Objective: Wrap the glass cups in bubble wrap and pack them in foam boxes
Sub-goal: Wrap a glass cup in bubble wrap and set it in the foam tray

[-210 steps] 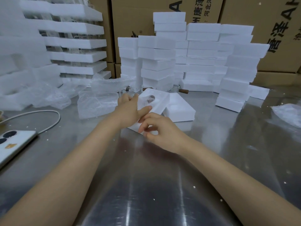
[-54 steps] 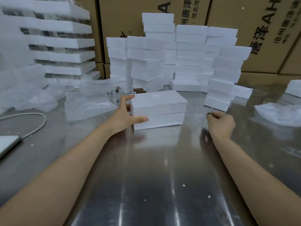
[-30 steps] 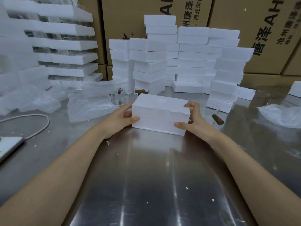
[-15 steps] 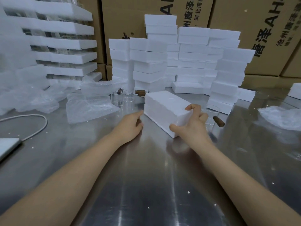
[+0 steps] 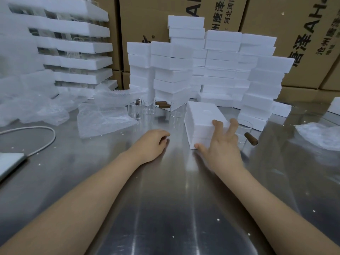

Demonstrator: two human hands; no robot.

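Glass cups [image 5: 136, 111] stand in a cluster left of the closed foam box [image 5: 203, 118], off its far corner. Nearer, also left of the box, the left hand [image 5: 151, 143] rests on the tabletop [image 5: 174, 199], fingers loosely curled and holding nothing. The right hand [image 5: 221, 148] lies against the box's near right side, fingers spread straight and gripping nothing. Just right of the box stands a lone cup [image 5: 245, 130] with a brown handle [image 5: 251, 141]. A sideways shove of box or hand would likely tip it.
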